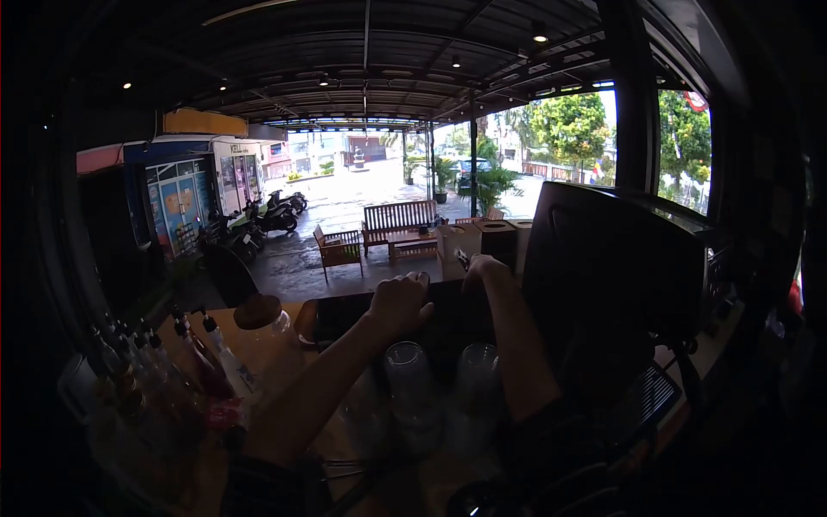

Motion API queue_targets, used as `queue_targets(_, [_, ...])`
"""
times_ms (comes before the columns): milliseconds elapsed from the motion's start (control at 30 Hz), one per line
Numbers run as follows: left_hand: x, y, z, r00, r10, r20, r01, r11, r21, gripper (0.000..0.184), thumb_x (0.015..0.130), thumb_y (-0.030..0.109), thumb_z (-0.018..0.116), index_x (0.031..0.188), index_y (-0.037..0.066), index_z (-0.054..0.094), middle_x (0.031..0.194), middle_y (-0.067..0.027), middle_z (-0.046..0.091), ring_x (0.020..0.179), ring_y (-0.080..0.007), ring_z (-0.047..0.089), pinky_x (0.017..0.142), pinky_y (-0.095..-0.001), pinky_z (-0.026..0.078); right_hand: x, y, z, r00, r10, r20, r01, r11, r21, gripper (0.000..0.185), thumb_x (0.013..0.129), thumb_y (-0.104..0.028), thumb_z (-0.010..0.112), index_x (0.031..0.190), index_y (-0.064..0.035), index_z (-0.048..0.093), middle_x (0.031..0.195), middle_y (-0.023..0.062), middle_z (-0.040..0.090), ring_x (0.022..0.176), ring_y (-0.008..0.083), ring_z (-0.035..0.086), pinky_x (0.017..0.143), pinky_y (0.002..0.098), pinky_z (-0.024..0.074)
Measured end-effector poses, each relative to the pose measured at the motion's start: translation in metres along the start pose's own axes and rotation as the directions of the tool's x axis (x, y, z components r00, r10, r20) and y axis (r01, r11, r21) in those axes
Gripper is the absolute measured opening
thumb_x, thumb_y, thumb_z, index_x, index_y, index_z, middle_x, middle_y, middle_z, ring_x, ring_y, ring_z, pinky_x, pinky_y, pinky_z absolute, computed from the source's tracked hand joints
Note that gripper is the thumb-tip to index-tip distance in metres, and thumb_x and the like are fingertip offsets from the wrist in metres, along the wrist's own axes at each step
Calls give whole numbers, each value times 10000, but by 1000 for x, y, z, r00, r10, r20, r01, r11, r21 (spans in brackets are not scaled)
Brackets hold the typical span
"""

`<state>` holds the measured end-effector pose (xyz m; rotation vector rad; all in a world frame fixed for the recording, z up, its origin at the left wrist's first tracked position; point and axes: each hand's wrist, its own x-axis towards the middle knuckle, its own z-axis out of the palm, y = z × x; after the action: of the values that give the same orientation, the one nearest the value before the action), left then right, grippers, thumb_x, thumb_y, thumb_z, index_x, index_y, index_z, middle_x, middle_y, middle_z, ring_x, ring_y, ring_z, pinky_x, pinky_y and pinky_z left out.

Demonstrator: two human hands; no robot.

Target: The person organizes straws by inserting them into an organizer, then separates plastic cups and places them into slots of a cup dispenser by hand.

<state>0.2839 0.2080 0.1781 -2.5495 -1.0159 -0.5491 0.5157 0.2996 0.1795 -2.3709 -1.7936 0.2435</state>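
Both my arms reach forward over a dark counter area. My left hand [401, 302] is closed, its fingers curled, above the dark surface behind the glasses; what it holds, if anything, is hidden. To its right, my right hand [485, 270] bends downward with its fingers together, beside a small dark and shiny object [463, 259] near the fingertips. Whether the fingers grip that object is too dim to tell. Below my hands stand upside-down clear glasses [407, 366], with another glass [478, 368] to the right.
Pump bottles [215, 349] and a jar with a wooden lid [258, 313] stand at the left. A large dark machine or monitor [616, 267] rises at the right. Beyond the counter are a wooden bench [399, 220], a chair [338, 251] and parked motorbikes [277, 215].
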Motion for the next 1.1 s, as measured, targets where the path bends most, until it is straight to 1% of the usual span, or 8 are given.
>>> queue_targets(333, [-27,7,-43,995,17,-98,-17,1000,-7,532,816,382,545,1120,-48,469,952,-224,595,846,-329,615,716,-423,499,-93,-43,-39,970,84,-227,-152,940,-304,673,558,-327,785,1158,-110,572,1197,118,533,1111,279,526,862,425,484])
queue_targets(467, [-60,9,-63,984,61,-165,-73,995,-69,522,818,360,554,1119,-57,462,936,-248,592,857,-357,607,733,-436,492,-125,-75,-47,978,-128,-166,56,923,-380,561,744,-422,630,1210,-127,529,1274,121,486,1195,304,450,976,489,323])
queue_targets(533, [-87,11,-82,999,-14,-43,7,989,-148,483,820,342,561,1123,-24,473,982,-227,584,895,-355,591,772,-436,476,-161,-94,-36,876,-314,-366,195,924,-328,401,755,-380,610,1016,-76,625,1104,128,580,1077,275,546,918,498,375])
queue_targets(633, [-135,4,-89,950,60,-305,-131,967,-217,384,822,303,569,1100,45,512,956,-139,578,881,-314,582,809,-429,448,-220,-125,-13,741,-491,-457,303,853,-426,327,711,-261,633,960,-49,617,1010,136,579,954,274,593,812,400,476])
queue_targets(700, [-174,4,-99,961,27,-276,-102,960,-261,360,812,284,584,1074,43,527,947,-135,575,873,-304,582,794,-419,450,-242,-138,15,400,-691,-603,477,718,-506,267,729,-211,611,947,-57,603,1006,105,552,917,269,587,820,384,463])
queue_targets(800, [-237,4,-86,970,-76,-230,-29,906,-423,297,785,220,624,1011,37,559,939,-125,571,821,-272,588,734,-378,461,-294,-157,62,300,-709,-638,695,620,-363,275,695,-130,611,960,-60,588,958,106,557,864,281,587,777,383,478])
queue_targets(967, [-334,1,-32,962,-270,-51,183,768,-613,254,816,202,591,995,27,550,912,-110,583,795,-241,616,694,-343,487,-344,-156,165,729,-674,-123,656,738,-159,304,681,-36,578,983,-30,551,971,118,573,923,309,584,778,409,482])
queue_targets(1100, [-376,-6,29,942,-334,-34,228,711,-666,246,825,220,588,983,35,557,917,-108,599,808,-245,629,694,-348,494,-334,-138,245,780,-621,76,625,775,-90,408,679,-11,580,1082,-23,516,1091,144,537,1003,331,555,825,406,468])
